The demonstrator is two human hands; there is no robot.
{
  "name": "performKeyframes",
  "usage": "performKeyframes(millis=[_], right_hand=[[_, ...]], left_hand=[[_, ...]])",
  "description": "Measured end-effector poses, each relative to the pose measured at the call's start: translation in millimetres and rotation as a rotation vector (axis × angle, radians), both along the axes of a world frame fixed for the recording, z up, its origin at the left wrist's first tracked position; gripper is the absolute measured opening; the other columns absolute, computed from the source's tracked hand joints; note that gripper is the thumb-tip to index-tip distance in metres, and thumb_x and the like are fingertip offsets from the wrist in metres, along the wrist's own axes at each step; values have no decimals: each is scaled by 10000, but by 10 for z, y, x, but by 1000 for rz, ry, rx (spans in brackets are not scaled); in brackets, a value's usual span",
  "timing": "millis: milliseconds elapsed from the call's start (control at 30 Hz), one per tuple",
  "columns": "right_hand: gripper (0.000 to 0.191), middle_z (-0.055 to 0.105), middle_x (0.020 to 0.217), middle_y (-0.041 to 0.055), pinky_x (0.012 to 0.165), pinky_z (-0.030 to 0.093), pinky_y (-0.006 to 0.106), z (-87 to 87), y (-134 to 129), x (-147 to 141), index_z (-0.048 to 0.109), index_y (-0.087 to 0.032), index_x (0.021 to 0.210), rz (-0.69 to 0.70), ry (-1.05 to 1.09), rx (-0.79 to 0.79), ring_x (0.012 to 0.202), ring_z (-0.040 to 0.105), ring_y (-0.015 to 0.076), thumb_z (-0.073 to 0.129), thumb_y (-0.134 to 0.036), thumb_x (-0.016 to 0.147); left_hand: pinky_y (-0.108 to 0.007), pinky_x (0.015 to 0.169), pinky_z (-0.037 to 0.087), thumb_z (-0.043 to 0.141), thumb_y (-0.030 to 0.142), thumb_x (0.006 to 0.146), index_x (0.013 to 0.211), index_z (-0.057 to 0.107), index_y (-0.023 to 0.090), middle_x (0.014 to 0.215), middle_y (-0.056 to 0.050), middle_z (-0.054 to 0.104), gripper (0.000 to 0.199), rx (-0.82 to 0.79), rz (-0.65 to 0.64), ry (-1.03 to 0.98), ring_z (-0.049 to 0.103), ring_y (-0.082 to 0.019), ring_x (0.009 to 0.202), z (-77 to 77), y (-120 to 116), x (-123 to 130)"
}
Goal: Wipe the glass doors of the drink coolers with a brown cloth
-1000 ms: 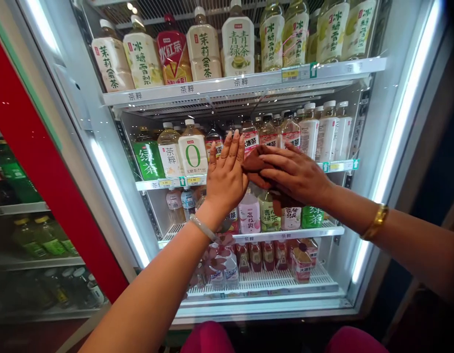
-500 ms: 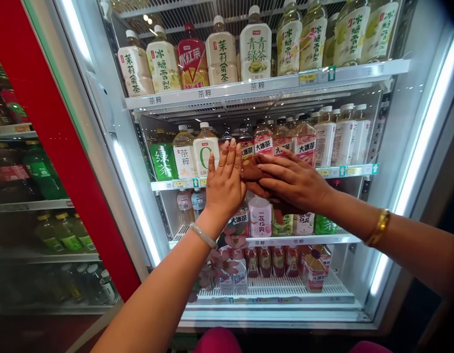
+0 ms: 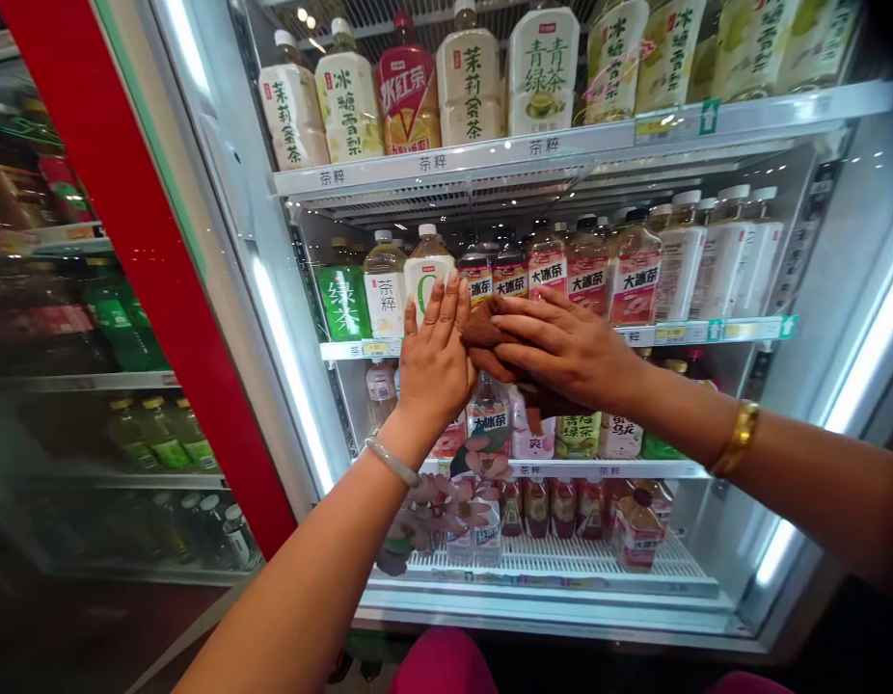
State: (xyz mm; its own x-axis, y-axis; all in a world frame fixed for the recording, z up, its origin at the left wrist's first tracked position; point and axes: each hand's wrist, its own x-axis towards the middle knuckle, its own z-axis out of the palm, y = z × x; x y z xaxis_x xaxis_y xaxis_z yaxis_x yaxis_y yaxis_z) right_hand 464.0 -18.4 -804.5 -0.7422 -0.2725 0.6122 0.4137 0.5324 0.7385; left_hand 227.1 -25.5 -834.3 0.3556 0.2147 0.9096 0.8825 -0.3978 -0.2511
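My left hand (image 3: 438, 349) lies flat against the glass door of a drinks cooler, its fingers stretched upward. Just right of it, my right hand (image 3: 558, 345) presses a brown cloth (image 3: 490, 333) to the glass. The cloth is bunched under the right fingers, and part of it hangs below the palm. The two hands are close together, the cloth's left end by the left thumb. Behind them, through the glass, stand iced tea bottles (image 3: 548, 268) with red labels and a white-labelled bottle (image 3: 426, 260), partly covered by the left fingers.
Large tea bottles (image 3: 470, 87) line the upper shelf. Small bottles (image 3: 537, 506) stand on the bottom rack. A red door frame (image 3: 147, 246) divides this cooler from another with green bottles (image 3: 157, 429) at left. Pink flowers (image 3: 453, 496) appear as a reflection. My knee (image 3: 443, 665) shows below.
The view has shifted, so the shelves appear farther right and slightly larger. Both hands now sit farther left relative to the bottles, the cloth still under the right hand.
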Motion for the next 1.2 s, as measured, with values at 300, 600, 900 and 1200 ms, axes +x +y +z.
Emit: performKeyframes(millis=[300,600,900,1200], right_hand=[[268,654,1414,109,1266,399,636,223,98,-349,675,-230,1271,60,301,-95,1443,551,320,604,-280,1018],[229,671,1421,93,1297,378,596,240,75,-354,664,-250,1261,25,132,23,1442,569,293,585,-268,1047],[287,658,1459,138,1240,451,614,-36,26,-628,659,-194,1305,78,-55,-41,1497,508,330,590,-270,1036],[279,669,1422,98,1303,358,606,235,108,-924,700,-258,1289,103,226,-111,1453,538,311,582,-239,1037]], left_hand=[[-569,1378,67,461,202,1003,1548,485,72,1700,-203,395,561,63,19,-17,224,-289,1651,-78,15,-37],[-530,1382,61,415,181,1016,1654,298,83,1727,-164,362,657,77,79,19,185,-244,1660,-103,-32,-357],[-473,1382,160,439,213,1018,1652,296,70,1723,-166,373,665,80,46,-13,199,-239,1658,-130,-36,-557],[-541,1379,167,449,186,1004,1572,455,82,1693,-182,421,578,47,73,-29,224,-268,1651,-156,-24,-693]])
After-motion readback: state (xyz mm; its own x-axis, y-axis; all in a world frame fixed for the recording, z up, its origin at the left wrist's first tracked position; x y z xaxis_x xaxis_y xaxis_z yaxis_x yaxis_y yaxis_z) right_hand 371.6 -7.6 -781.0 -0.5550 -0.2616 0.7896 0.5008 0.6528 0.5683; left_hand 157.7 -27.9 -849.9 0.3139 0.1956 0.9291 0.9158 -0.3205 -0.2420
